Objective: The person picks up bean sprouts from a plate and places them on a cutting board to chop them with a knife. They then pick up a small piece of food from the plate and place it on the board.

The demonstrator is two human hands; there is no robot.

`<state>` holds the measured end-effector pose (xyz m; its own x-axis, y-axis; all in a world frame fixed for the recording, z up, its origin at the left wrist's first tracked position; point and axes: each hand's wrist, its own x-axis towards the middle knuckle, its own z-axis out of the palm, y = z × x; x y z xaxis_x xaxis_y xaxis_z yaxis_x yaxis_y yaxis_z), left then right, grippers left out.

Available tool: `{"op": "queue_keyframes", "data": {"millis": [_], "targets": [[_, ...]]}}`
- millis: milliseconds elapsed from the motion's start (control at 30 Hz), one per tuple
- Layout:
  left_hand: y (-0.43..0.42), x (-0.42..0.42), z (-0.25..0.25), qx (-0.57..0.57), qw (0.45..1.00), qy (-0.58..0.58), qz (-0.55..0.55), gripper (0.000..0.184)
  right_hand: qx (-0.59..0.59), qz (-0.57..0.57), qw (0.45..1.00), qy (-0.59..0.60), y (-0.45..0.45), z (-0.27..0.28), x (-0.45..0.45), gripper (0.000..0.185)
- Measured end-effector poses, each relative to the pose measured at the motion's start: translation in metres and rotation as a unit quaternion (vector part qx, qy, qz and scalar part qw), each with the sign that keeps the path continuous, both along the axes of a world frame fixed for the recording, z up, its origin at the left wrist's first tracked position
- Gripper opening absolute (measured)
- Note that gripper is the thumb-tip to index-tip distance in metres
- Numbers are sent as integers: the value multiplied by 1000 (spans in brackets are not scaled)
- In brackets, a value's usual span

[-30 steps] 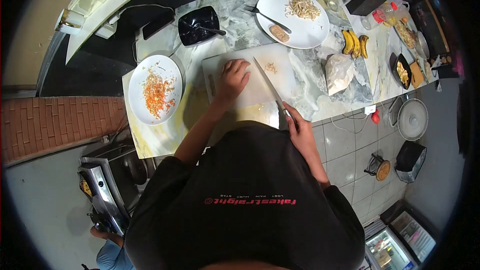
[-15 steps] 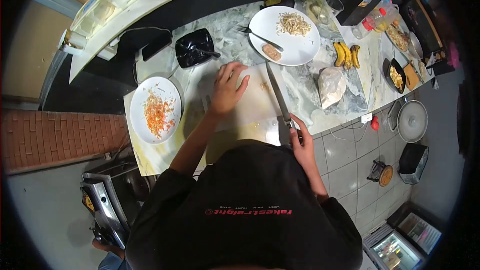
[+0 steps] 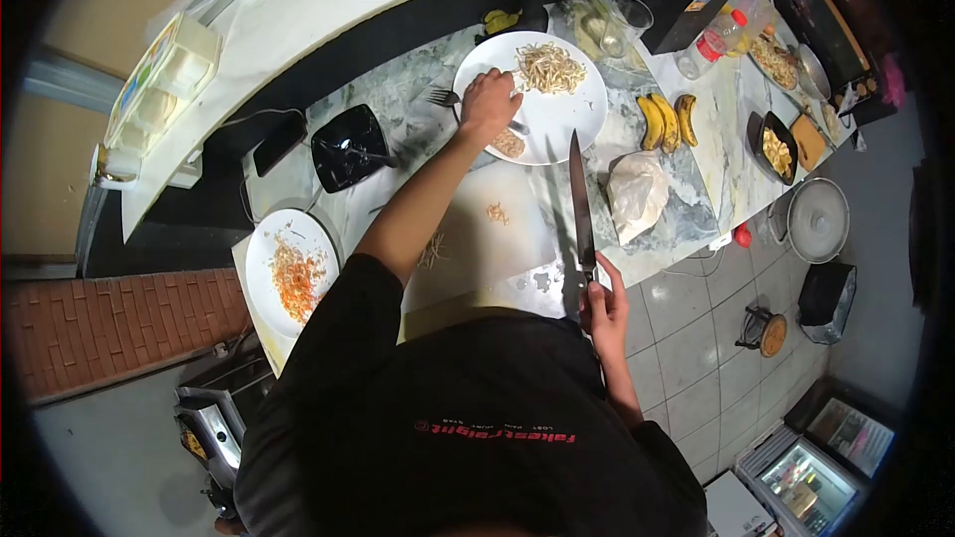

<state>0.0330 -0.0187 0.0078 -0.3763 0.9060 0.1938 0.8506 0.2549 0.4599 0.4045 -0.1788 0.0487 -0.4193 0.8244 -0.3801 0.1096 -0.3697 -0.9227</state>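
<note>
My left hand [image 3: 489, 99] reaches over the left part of a large white plate [image 3: 562, 144], above a fork [image 3: 443, 96] whose tines and handle end show on either side. Its fingers are apart, near a heap of bean sprouts [image 3: 550, 68]. A brownish lump [image 3: 507, 144] lies below the wrist. My right hand [image 3: 605, 308] grips the handle of a long kitchen knife [image 3: 582, 194], its blade pointing away from me. Small orange bits [image 3: 497, 212] and some pale shreds [image 3: 433, 251] lie on the white cutting board [image 3: 512, 249].
At left stands a plate [image 3: 259, 283] of shredded orange and pale food. A black square dish [image 3: 348, 149] holds a utensil. Right of the knife are a white plastic bag [image 3: 639, 194] and bananas [image 3: 665, 121]. A raised counter ledge [image 3: 269, 35] runs along the back.
My left hand has moved from above the cutting board to the white plate. The knife in my right hand has swung clear of the board's right side. The view has shifted.
</note>
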Motion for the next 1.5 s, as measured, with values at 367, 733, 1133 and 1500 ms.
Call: {"op": "queue_keyframes", "data": {"millis": [367, 733, 1133, 1500], "targets": [[-1, -23, -11, 42, 970, -239, 21, 15, 29, -21, 999, -22, 8, -11, 12, 43], [-110, -13, 50, 122, 782, -611, -29, 19, 84, 65, 994, -9, 1, -23, -2, 46], [-258, 80, -4, 118, 931, -329, 110, 6, 174, 247, 942, -145, -14, 13, -23, 45], [-266, 105, -31, 163, 971, -142, 105, 21, 235, 266, 923, -150, -25, 19, -24, 42]]}}
